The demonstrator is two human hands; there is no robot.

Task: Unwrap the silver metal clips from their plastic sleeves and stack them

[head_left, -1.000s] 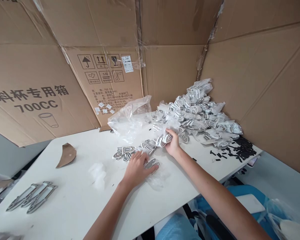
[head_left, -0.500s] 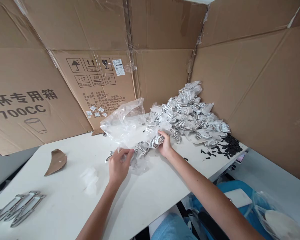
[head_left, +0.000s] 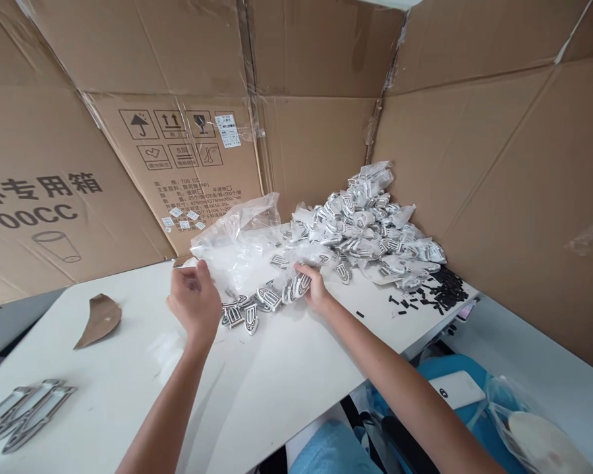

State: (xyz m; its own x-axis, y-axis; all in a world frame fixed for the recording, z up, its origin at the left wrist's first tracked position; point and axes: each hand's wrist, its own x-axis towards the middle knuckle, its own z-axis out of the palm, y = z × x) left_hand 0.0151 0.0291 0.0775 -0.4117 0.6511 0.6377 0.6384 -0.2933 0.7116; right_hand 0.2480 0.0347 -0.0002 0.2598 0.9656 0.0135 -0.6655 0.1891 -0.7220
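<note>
My left hand [head_left: 194,300] is raised above the white table [head_left: 286,368], its fingers closed on the edge of a clear plastic bag [head_left: 237,240]. A few silver and black shield-shaped emblems [head_left: 250,314] lie loose on the table just right of that hand. My right hand [head_left: 312,286] rests on the table with its fingers curled round one bagged emblem [head_left: 296,287]. Behind it rises a heap of bagged emblems [head_left: 366,227] against the cardboard corner.
Cardboard walls [head_left: 474,151] close off the table's back and right. Small black parts [head_left: 437,289] are scattered at the right edge. A cardboard scrap [head_left: 99,319] and long metal pieces [head_left: 27,408] lie at the left. A white phone [head_left: 457,390] lies below the table.
My left hand left the emblems on the table, pinched the clear plastic and lifted it up and to the left. My right hand slid slightly left with its emblem.
</note>
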